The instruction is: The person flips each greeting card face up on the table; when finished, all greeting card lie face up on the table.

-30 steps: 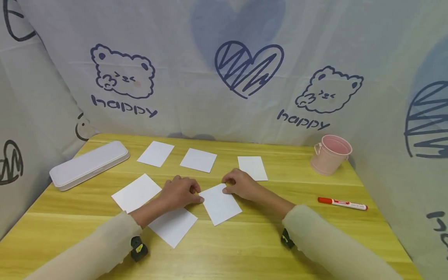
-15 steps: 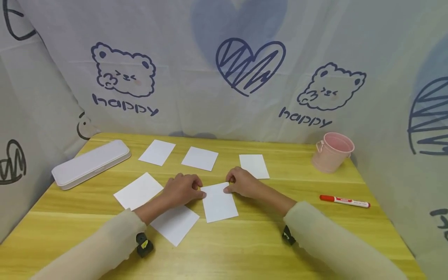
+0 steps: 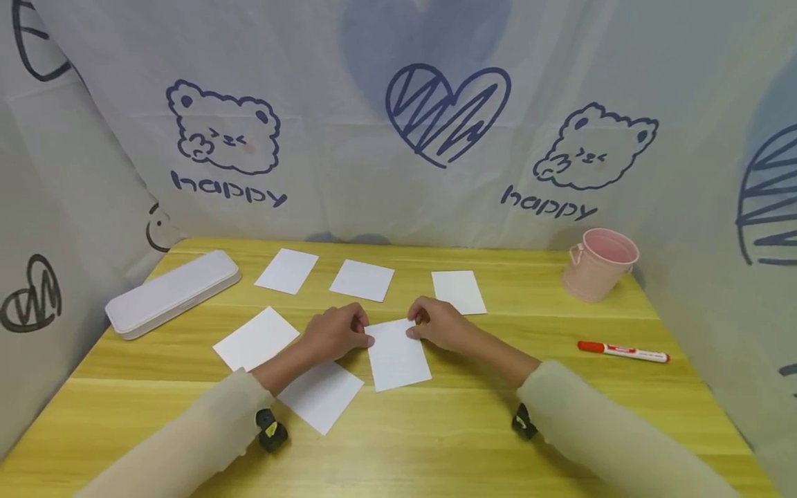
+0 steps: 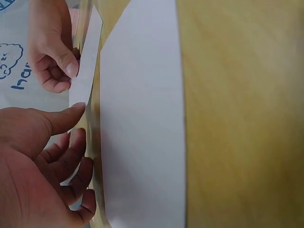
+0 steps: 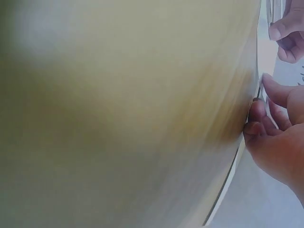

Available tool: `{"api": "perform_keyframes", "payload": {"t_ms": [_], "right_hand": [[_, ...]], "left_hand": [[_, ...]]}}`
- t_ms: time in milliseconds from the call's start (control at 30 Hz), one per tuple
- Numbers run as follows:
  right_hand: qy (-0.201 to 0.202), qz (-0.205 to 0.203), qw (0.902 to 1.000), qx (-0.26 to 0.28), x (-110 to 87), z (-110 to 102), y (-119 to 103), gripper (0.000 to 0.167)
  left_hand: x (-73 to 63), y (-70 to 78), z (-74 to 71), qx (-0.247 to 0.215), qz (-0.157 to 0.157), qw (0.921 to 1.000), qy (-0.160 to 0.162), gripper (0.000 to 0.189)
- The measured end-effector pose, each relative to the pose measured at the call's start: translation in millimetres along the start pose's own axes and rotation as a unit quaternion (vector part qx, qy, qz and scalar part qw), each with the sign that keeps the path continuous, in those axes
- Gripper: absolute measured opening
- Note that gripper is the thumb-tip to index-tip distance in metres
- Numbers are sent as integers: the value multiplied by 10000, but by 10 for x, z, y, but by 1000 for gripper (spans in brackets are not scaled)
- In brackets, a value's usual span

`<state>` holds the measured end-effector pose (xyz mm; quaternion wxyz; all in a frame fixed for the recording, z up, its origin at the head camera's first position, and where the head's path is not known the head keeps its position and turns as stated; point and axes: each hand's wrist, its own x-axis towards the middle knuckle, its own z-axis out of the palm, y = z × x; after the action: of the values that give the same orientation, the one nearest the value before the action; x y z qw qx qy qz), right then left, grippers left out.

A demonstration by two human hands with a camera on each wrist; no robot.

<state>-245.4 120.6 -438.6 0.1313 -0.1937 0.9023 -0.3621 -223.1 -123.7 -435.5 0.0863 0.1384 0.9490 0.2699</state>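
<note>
"How did the paper sheet (image 3: 398,360) look?"

"Plain white, flat and four-sided, between the two hands over the yellow wood-grain surface (image 3: 473,429). I couldn't tell whether its near edge touched down."

"And the grip on each side?"

"The left hand (image 3: 333,335) pinched the far left corner, thumb at the edge. The right hand (image 3: 441,324) pinched near the far right corner."

"What differed from a second earlier?"

"The sheet had turned: its near edge, clearly slanted then, ran closer to level."
</note>
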Motion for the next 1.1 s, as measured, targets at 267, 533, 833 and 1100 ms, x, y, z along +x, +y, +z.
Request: {"api": "perform_keyframes", "payload": {"t_ms": [267, 533, 833, 1100], "right_hand": [[270, -268, 9980, 500, -119, -68, 25, 11], [461, -464, 9909, 1173, -355, -266, 28, 13], [164, -1009, 9752, 1965, -658, -521, 25, 25], [-67, -1325, 9700, 2036, -742, -541, 48, 29]], "left_hand": [[-9, 7, -16, -1289, 123, 9916, -67, 24], [-15, 201, -29, -2825, 255, 9589, -89, 21], [-5, 372, -45, -3897, 375, 9200, -168, 25], [-29, 418, -59, -3931, 443, 9172, -469, 27]]}}
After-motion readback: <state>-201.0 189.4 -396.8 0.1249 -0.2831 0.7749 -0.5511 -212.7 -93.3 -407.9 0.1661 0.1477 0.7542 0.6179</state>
